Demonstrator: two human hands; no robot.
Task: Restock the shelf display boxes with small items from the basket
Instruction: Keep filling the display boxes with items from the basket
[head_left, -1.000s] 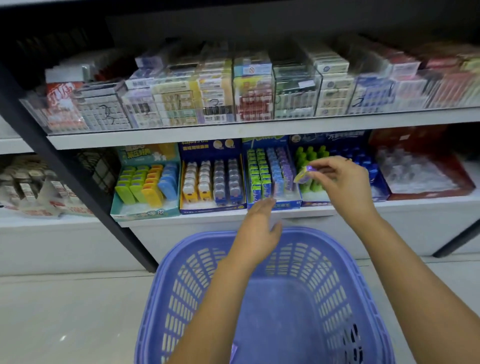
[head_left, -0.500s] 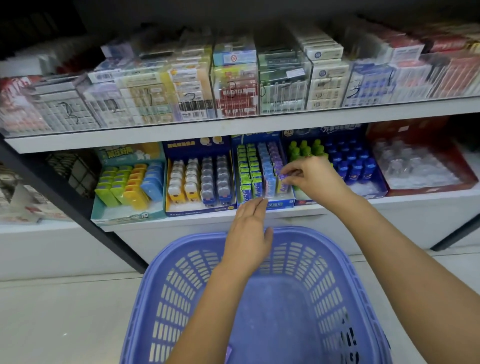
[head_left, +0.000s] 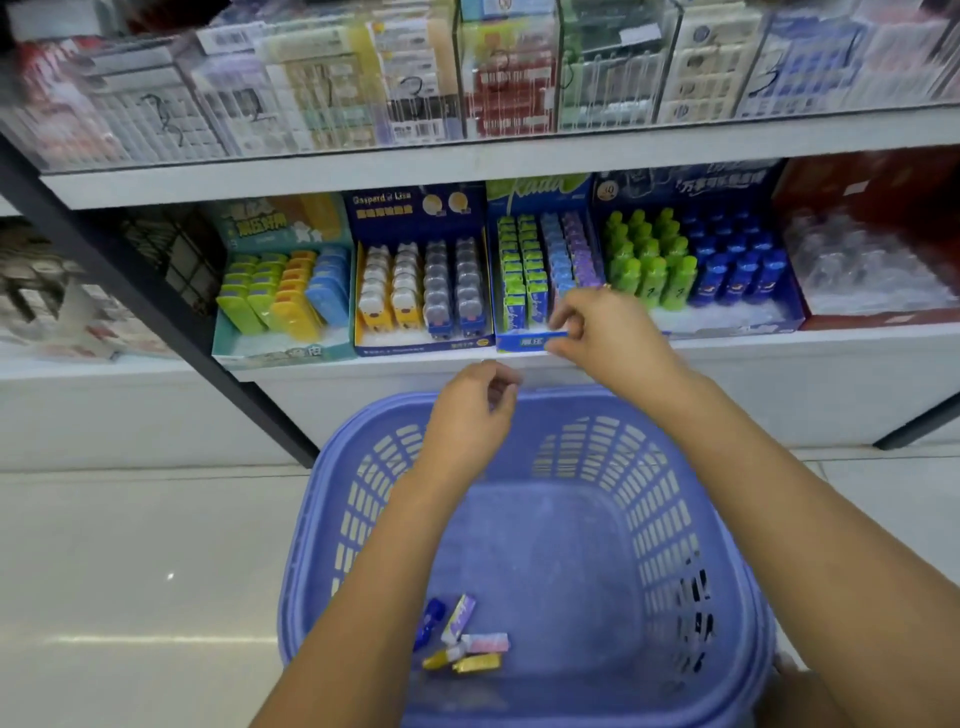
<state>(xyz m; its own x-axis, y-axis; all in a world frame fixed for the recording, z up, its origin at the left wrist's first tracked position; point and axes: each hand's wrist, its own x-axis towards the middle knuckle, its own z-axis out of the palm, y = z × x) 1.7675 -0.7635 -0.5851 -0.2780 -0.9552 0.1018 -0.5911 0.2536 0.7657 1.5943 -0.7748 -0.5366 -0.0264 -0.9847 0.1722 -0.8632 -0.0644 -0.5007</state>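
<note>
Head view, as I read it from my station. Basket (head_left: 337, 499): blue plastic, just in front of the lower shelf (head_left: 831, 358). A few small items (head_left: 462, 639) lie on its floor, near left. Left hand (head_left: 475, 415): above the basket's far rim, fingers loosely curled, grasping nothing. Right hand (head_left: 610, 332): at the front lip of the display box (head_left: 519, 341) holding green, blue and purple packs, fingers bent. I cannot tell whether they pinch an item. Neighbouring boxes (head_left: 421, 291) stand on either side of it.
</note>
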